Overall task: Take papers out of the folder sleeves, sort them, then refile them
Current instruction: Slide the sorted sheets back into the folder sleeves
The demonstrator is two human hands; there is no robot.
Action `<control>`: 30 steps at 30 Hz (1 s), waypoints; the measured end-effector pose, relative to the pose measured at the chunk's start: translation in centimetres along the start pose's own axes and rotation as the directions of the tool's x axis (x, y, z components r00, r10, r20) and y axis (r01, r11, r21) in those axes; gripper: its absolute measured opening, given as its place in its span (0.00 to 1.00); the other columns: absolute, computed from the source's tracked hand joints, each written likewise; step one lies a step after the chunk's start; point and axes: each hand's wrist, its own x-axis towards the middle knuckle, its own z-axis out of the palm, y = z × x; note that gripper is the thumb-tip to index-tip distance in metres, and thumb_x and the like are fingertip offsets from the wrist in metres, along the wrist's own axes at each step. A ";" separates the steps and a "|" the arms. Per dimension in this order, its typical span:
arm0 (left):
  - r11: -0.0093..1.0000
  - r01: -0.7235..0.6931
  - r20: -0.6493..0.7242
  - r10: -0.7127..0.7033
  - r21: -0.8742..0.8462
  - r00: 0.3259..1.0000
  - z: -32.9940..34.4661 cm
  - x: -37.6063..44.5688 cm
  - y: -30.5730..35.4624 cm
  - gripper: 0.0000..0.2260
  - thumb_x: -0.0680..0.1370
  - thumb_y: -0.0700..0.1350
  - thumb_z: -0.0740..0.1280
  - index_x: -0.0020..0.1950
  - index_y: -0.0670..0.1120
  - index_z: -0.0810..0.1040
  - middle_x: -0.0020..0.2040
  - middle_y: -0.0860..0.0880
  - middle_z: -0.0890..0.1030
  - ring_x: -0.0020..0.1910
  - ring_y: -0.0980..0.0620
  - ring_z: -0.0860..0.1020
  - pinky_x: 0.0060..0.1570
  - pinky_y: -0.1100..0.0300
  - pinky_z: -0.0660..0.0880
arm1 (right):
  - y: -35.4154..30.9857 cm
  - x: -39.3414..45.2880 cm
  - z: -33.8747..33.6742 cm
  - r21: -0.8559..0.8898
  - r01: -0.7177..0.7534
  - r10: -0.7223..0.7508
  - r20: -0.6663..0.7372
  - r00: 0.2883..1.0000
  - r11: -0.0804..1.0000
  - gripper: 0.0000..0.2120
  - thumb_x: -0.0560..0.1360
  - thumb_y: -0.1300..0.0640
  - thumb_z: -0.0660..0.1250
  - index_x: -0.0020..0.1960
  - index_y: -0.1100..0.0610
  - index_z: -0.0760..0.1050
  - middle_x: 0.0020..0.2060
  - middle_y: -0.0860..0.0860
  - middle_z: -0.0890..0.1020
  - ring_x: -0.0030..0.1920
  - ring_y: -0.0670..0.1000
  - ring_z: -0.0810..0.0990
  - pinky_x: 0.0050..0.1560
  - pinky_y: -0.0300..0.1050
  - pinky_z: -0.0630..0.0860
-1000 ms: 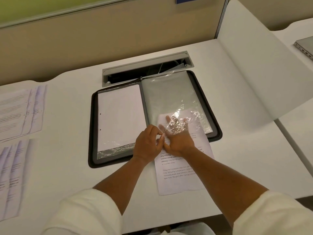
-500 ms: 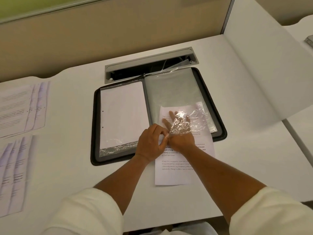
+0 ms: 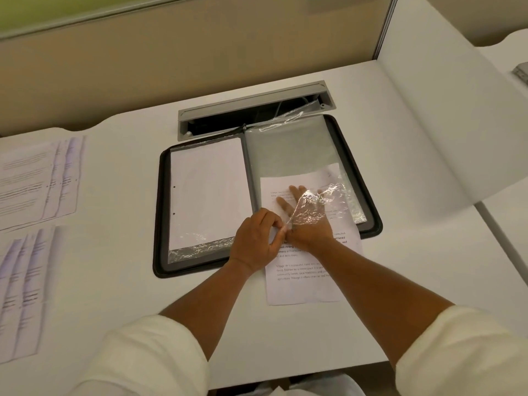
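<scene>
Deeper into the sleeve point(image 3: 288, 155), seemingly, sheet point(image 3: 300, 281) under right fingers point(image 3: 294, 191).

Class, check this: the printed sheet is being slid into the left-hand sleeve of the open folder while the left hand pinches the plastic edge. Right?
Not quite. The head view shows the printed sheet entering the right-hand sleeve of the folder; the left hand does pinch its plastic edge.

White desk point(image 3: 120, 281) with open black folder point(image 3: 160, 224), two fanned paper stacks point(image 3: 37, 181), printed sheet point(image 3: 303, 287).
</scene>
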 end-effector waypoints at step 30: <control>0.998 0.063 0.030 -0.062 -0.027 0.998 -0.2 0.2 0.9 0.06 0.80 0.50 0.65 0.49 0.49 0.73 0.45 0.56 0.73 0.36 0.58 0.69 0.35 0.68 0.63 | 1.1 -1.2 0.3 0.173 0.012 0.029 -0.233 0.972 0.985 0.31 0.77 0.43 0.52 0.72 0.60 0.71 0.71 0.56 0.73 0.73 0.59 0.68 0.73 0.72 0.54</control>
